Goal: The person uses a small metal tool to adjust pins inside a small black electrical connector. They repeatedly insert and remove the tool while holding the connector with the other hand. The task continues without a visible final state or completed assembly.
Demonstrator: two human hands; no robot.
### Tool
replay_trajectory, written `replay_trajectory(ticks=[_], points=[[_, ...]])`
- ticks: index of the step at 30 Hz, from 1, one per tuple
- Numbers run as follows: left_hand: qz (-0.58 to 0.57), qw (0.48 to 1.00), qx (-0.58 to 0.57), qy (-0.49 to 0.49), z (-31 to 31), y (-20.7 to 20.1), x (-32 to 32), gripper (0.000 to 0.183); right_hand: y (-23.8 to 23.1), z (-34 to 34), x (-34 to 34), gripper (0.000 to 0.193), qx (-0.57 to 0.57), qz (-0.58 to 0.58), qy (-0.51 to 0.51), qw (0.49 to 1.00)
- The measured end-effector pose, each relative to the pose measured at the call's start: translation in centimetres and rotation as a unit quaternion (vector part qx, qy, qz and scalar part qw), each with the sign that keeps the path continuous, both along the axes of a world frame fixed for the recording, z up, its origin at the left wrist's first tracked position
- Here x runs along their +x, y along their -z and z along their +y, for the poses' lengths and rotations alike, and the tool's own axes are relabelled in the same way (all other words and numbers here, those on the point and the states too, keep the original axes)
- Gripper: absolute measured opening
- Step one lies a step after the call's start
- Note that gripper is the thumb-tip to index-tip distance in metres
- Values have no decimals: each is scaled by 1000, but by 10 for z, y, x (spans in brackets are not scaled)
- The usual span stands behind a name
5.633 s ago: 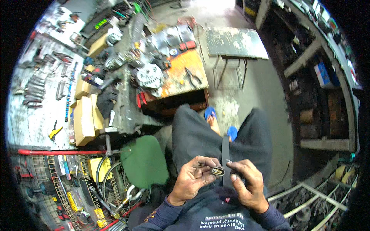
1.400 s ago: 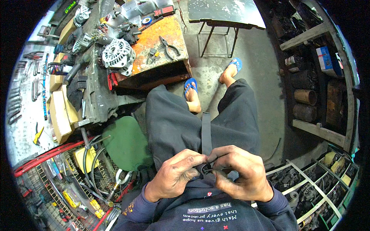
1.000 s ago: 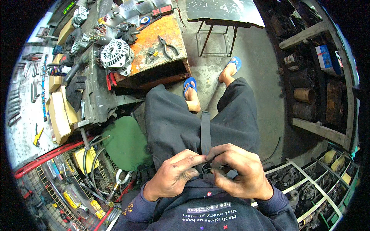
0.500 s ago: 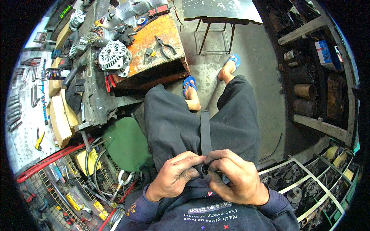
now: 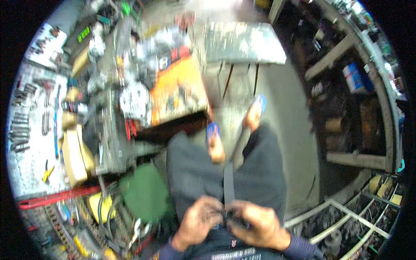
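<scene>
Both hands meet in front of my waist, at the near end of a dark grey strap [image 5: 229, 184] that hangs down between my legs. My left hand [image 5: 197, 223] is closed, with its fingertips pinching at a small black part [image 5: 226, 214]. Against the other side of that part, the curled fingers of my right hand [image 5: 259, 224] are closed too. Motion blur and the fingers hide most of the part, so its kind does not show.
To the left stands an orange-topped bench [image 5: 177, 93] with a silver alternator [image 5: 134, 102] at its edge. A green seat [image 5: 145, 193] is near my left knee. Beyond my feet is a metal-topped table [image 5: 242, 43]; dark shelving [image 5: 357, 158] and a metal rack [image 5: 342, 212] line the right.
The view has tilted up and blurred, so the bench, table, feet and hands all sit lower in the picture. Both hands stay together at the strap's end.
</scene>
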State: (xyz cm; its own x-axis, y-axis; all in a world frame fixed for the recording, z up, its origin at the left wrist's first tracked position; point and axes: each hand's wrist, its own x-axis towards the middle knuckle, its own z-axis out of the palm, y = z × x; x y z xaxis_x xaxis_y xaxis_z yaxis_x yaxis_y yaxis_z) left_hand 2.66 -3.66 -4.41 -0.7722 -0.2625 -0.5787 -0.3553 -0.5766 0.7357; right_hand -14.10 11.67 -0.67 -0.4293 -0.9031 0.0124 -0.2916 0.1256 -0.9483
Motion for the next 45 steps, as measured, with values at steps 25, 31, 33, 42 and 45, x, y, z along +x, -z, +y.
replay_trajectory(ticks=[25,31,33,42,45], points=[[103,920,-373,61,12,-35,-41,13,-1,11,6,36,10,-102,156,982],[121,965,-232,32,13,-26,-42,13,5,9,3,33,-15,-153,150,977],[113,974,-195,27,15,-26,-37,13,4,6,-3,32,-8,-151,143,978],[105,986,-117,-56,18,-32,-44,11,-4,1,-12,28,-46,-263,162,950],[116,982,-127,-74,18,-34,-47,12,-5,2,-9,27,-63,-253,173,950]])
